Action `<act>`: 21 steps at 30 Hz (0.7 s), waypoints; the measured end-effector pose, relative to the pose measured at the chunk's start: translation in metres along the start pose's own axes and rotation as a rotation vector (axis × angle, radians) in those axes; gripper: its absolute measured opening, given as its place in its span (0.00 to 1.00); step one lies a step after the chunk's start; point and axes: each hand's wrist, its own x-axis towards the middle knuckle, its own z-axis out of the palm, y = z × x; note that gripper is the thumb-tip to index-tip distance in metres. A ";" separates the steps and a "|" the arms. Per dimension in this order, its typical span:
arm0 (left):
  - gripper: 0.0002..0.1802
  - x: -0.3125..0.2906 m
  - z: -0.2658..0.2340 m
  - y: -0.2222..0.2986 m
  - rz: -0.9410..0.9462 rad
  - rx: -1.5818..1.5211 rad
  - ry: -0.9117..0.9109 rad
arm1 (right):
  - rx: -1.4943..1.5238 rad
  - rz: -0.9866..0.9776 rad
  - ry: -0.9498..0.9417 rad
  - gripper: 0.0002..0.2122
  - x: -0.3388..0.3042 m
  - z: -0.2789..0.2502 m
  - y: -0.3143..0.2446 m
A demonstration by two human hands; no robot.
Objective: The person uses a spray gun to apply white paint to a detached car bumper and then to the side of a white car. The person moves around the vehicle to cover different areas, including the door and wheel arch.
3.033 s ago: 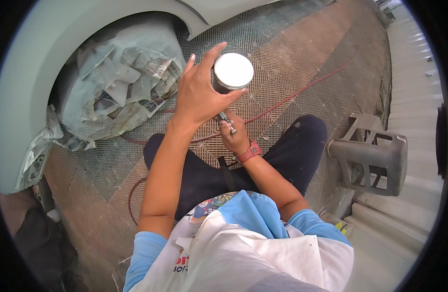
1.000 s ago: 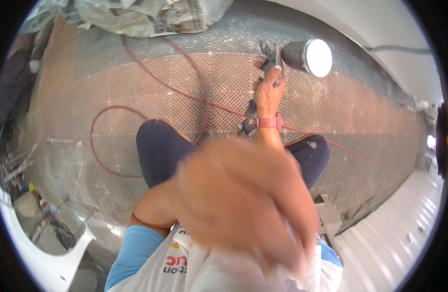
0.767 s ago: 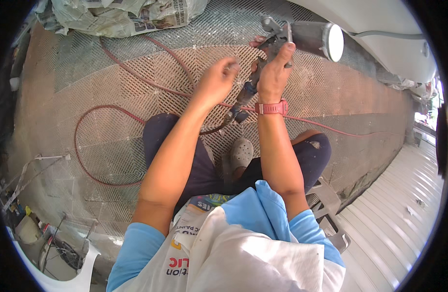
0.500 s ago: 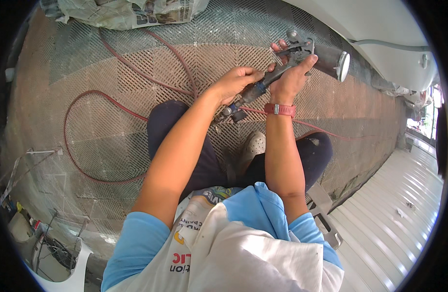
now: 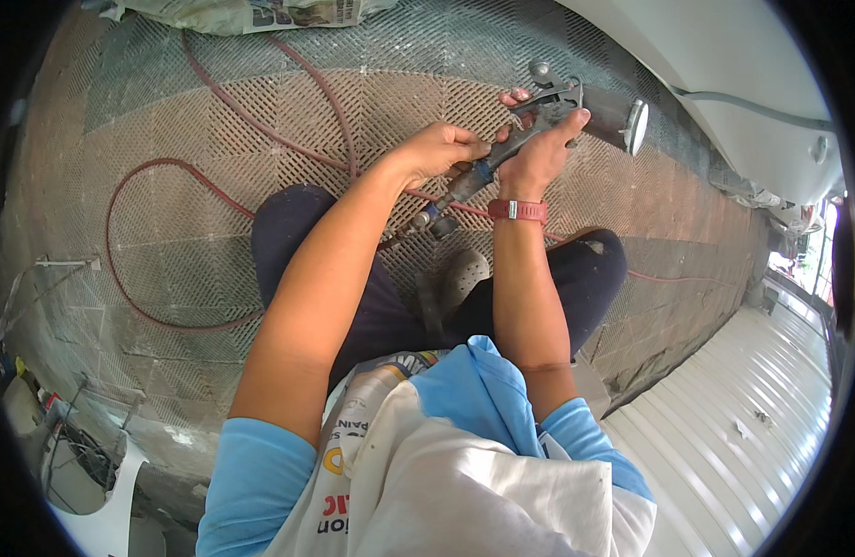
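Note:
My right hand [image 5: 536, 160] is wrapped around the handle of a paint spray gun [image 5: 604, 115], a grey metal body with a dark cup and a pale round cap pointing right. My left hand [image 5: 437, 152] is closed with thumb and forefinger pinched against the side of the handle, near its lower end; its other fingertips are partly hidden. Below the handle hangs an air fitting [image 5: 422, 221] with a small round dark knob or gauge beside it. A red wristband [image 5: 517, 210] sits on my right wrist.
A reddish air hose [image 5: 110, 241] loops over the patterned grid floor [image 5: 418, 97]. Printed paper covers something [image 5: 293, 13] at the top. A large white curved panel [image 5: 724, 84] stands upper right, a ribbed white sheet [image 5: 715, 418] lower right. Wires and parts [image 5: 79, 455] lie lower left.
The whole view has shifted slightly, so the floor, hose and spray gun sit a little further left and up. Both hands keep about the same grip.

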 end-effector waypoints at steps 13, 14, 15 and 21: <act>0.56 -0.122 -0.098 -0.048 -0.941 1.440 0.086 | -0.080 -0.194 0.226 0.31 0.147 -0.128 -0.101; 0.52 -0.140 -0.118 -0.034 -0.997 1.556 0.062 | -0.156 -0.220 0.242 0.30 0.157 -0.141 -0.105; 0.47 -0.161 -0.134 -0.019 -1.042 1.500 0.130 | -0.229 -0.243 0.258 0.30 0.166 -0.151 -0.107; 0.33 -0.246 -0.125 0.056 -0.672 1.395 0.715 | -0.330 -0.222 0.199 0.36 0.168 -0.148 -0.051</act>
